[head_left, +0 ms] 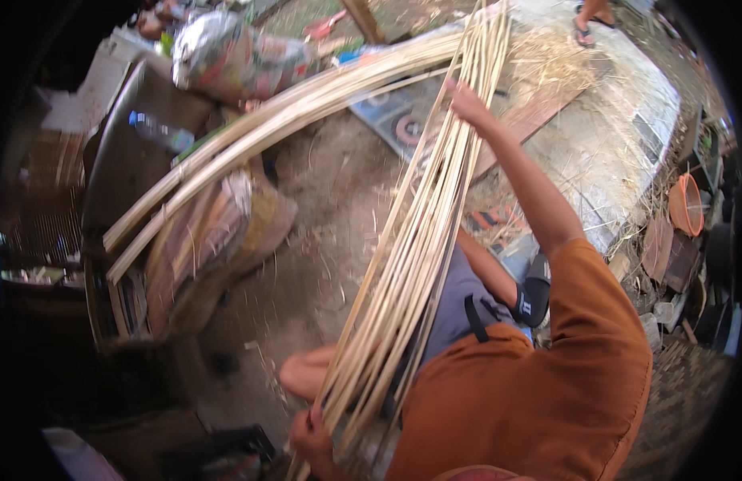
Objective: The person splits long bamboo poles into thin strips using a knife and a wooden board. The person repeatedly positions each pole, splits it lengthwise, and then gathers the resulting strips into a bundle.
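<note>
Your left hand [311, 439] is closed on the near end of the long bamboo strips [429, 216]; your right hand [469, 106] is farther up, against them, finger closure too blurred to tell. Strips slant past your grey shorts [459, 298] toward the pale sheet's [645, 68] upper-left edge. Judged already split thin; no tie visible around them. Second strip bundle [323, 90] laid out leftward. Shavings [547, 60] near the sheet's top edge. Amount left: can't tell.
</note>
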Tool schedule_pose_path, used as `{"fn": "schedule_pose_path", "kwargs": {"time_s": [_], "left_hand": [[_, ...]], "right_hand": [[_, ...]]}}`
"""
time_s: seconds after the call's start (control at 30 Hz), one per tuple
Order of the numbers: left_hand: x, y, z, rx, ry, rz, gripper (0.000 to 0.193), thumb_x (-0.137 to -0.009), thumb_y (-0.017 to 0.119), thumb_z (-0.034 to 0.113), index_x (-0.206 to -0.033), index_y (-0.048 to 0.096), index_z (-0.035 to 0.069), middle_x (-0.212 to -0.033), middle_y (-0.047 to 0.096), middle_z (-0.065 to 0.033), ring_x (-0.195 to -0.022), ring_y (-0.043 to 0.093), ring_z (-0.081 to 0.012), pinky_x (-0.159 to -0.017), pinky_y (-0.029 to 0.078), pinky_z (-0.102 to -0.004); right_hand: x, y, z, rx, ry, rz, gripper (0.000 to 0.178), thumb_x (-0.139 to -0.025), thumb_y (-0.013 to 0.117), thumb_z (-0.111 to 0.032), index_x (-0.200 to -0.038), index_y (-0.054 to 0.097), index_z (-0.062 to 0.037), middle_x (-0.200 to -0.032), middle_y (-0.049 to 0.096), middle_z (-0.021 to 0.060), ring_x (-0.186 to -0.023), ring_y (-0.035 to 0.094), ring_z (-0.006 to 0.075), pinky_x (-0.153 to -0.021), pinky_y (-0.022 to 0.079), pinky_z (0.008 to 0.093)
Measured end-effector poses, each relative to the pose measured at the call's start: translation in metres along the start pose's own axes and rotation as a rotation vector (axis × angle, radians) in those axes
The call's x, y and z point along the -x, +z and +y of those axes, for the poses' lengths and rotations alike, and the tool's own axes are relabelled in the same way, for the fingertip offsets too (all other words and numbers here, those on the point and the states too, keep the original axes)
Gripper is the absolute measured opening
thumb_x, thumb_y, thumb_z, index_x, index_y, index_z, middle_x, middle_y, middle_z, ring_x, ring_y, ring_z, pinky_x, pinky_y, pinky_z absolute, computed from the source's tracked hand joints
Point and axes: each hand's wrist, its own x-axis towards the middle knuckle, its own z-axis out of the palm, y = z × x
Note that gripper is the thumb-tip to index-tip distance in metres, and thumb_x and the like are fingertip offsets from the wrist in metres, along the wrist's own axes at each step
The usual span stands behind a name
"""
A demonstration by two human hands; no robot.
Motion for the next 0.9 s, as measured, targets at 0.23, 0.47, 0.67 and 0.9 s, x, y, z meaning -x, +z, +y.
{"fn": "schedule_pose_path", "kwargs": {"time_s": [0.23,0.47,0.67,0.9], "left_hand": [[-0.046,0.053,0.082,0.209,0.007,-0.281,0.026,-0.099,0.061,0.024,-0.094,0.068,-0.001,-0.084,0.064,-0.0231,-0.079,0.061,-0.0437,-0.070,0.048,-0.0462],[-0.050,0.093,0.053,0.207,0.075,-0.443,0.027,-0.100,0.057,0.022,-0.095,0.068,-0.002,-0.085,0.061,-0.0238,-0.082,0.059,-0.0421,-0.077,0.047,-0.0477],[-0.039,0.111,0.081,0.146,0.222,-0.203,0.020,-0.094,0.061,0.009,-0.112,0.067,0.003,-0.099,0.058,-0.0173,-0.089,0.059,-0.0380,-0.080,0.048,-0.0446],[-0.001,0.121,0.105,0.367,0.148,-0.288,0.023,-0.091,0.060,0.001,-0.112,0.068,0.003,-0.094,0.058,-0.0163,-0.087,0.061,-0.0361,-0.077,0.050,-0.0430]], "right_hand": [[0.106,-0.014,0.065,-0.241,0.002,-0.065,0.059,-0.105,0.052,-0.042,-0.146,0.042,-0.0014,-0.124,0.063,0.0162,-0.099,0.065,0.0188,-0.085,0.051,0.0331],[0.230,-0.003,0.090,0.269,-0.432,-0.450,0.021,-0.096,0.068,-0.025,-0.105,0.072,-0.0069,-0.109,0.068,0.0076,-0.096,0.065,0.0241,-0.086,0.050,0.0345],[0.257,0.018,0.086,0.618,-0.909,-0.826,0.025,-0.085,0.076,-0.035,-0.097,0.073,-0.0129,-0.109,0.065,0.0056,-0.112,0.057,0.0281,-0.106,0.036,0.0440],[0.241,0.032,0.075,0.666,-0.927,-1.012,0.021,-0.095,0.062,-0.033,-0.090,0.067,-0.0134,-0.090,0.058,0.0040,-0.100,0.057,0.0246,-0.105,0.032,0.0511]]}}
